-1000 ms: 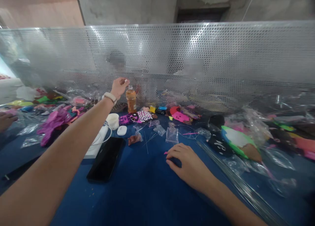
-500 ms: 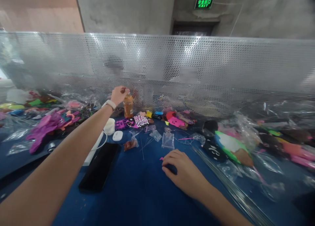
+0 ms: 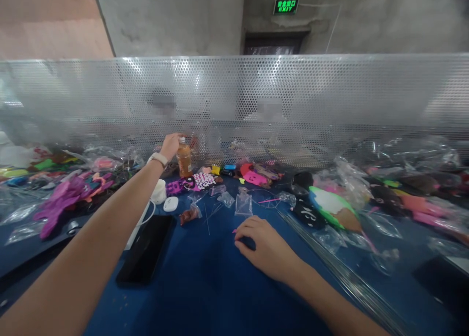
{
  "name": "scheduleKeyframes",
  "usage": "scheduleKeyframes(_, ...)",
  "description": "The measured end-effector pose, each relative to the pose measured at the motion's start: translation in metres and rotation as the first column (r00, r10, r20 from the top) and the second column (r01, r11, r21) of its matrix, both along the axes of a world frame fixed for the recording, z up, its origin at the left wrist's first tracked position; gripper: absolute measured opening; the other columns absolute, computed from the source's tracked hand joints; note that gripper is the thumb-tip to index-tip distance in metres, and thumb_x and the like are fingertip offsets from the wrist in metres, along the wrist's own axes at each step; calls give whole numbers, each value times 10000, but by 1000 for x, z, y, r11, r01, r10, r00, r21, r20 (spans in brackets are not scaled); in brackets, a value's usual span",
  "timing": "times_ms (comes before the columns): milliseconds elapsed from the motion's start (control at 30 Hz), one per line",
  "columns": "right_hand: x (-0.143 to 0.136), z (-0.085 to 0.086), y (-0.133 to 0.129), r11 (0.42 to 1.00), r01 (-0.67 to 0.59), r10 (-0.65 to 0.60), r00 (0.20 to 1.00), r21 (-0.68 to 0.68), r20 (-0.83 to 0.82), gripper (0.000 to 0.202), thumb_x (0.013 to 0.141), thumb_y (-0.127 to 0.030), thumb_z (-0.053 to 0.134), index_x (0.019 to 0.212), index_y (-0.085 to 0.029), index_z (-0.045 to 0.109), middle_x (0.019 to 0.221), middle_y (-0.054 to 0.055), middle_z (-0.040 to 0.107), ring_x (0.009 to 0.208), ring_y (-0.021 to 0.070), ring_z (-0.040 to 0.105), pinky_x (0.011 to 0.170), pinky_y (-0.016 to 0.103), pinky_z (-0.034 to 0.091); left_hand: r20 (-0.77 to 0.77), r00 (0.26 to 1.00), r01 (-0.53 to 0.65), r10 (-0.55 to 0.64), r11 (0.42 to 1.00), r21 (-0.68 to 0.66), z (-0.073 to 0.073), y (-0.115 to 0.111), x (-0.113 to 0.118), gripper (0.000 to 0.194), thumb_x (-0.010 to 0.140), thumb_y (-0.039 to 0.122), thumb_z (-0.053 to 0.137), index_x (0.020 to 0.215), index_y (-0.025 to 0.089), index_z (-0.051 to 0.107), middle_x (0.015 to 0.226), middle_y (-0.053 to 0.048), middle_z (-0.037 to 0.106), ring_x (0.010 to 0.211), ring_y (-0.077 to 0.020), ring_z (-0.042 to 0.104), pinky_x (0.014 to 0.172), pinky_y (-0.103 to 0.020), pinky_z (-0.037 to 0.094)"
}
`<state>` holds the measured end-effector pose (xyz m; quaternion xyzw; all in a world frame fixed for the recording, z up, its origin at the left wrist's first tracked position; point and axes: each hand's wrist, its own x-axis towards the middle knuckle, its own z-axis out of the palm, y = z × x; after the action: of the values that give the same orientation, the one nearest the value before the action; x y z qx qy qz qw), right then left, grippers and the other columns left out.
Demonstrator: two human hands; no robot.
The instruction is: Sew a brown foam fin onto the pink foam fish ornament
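Observation:
My left hand (image 3: pixel 170 145) reaches out to the far side of the table, its fingers curled around the white cap of a bottle (image 3: pixel 184 160) of amber drink. The bottle stands upright, and the fingertips are partly hidden behind the cap. Low over the blue table, my right hand (image 3: pixel 266 245) is closed in a loose pinch. A small pink piece (image 3: pixel 234 231) pokes out at its fingertips; its kind is too small to make out. Just beyond lies a small clear plastic bag (image 3: pixel 244 204). A black phone (image 3: pixel 146 250) rests beneath my left forearm.
A perforated metal screen (image 3: pixel 227 92) borders the far edge, with blurred people behind it. Colourful balloon-like pieces (image 3: pixel 333 204) and plastic bags crowd the right; a purple piece (image 3: pixel 60 199) lies left. Thin rods (image 3: pixel 340 272) run along the right. A white disc (image 3: pixel 170 204) sits near the phone.
The view has shifted slightly, moving everything a little left. The bottle's white cap shows more clearly beside my left hand. My right hand keeps nearly the same pose.

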<state>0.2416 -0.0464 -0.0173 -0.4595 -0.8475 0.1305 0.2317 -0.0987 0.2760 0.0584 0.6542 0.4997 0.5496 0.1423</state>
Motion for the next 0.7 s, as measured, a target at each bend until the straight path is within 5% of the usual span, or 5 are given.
scheduleKeyframes(233, 0, 0, -1, 1000, 1, -1, 1000, 21, 1, 100, 934, -196, 674, 883, -249, 743, 1026, 19, 764, 1076, 231, 670, 1037, 464, 475, -30, 999, -42, 43, 998, 50, 1, -3, 4, 301, 853, 349, 551, 967, 161, 755, 1013, -98, 763, 992, -245, 672, 916, -345, 529)
scheduleKeyframes(367, 1, -1, -1, 999, 7, -8, 1000, 36, 9, 90, 933, -194, 678, 906, -248, 745, 1028, 15, 765, 1087, 230, 658, 1014, 450, 478, -24, 994, -101, 104, 990, 97, -5, 0, 7, 284, 862, 263, 518, 1025, 163, 729, 1126, -120, 743, 1096, -253, 640, 1038, -380, 478)
scheduleKeyframes(500, 11, 6, 7, 993, 16, -24, 998, 118, 65, 106, 952, -216, 661, 954, -251, 761, 1041, 28, 768, 1079, 241, 653, 1001, 456, 485, 19, 988, -152, 151, 984, 97, -12, -1, 8, 329, 880, 196, 419, 1075, 159, 682, 1134, -117, 721, 1044, -221, 657, 974, -345, 512)
scheduleKeyframes(600, 32, 19, 16, 968, 120, -153, 978, 220, 139, 152, 963, -254, 621, 956, -243, 773, 1067, 64, 769, 1075, 282, 658, 985, 491, 496, 17, 986, -168, 167, 982, 81, -9, -4, 6, 291, 918, 247, 417, 1017, 167, 678, 1056, -102, 718, 976, -212, 658, 923, -328, 527)
scheduleKeyframes(700, 61, 34, 21, 928, 307, -360, 888, 212, 288, 207, 944, -328, 609, 996, -229, 783, 1034, 98, 771, 1004, 331, 691, 897, 512, 524, -3, 979, -205, 205, 976, 73, -1, -6, 6, 215, 837, 341, 642, 962, 171, 678, 1012, -98, 704, 990, -243, 636, 961, -358, 510)
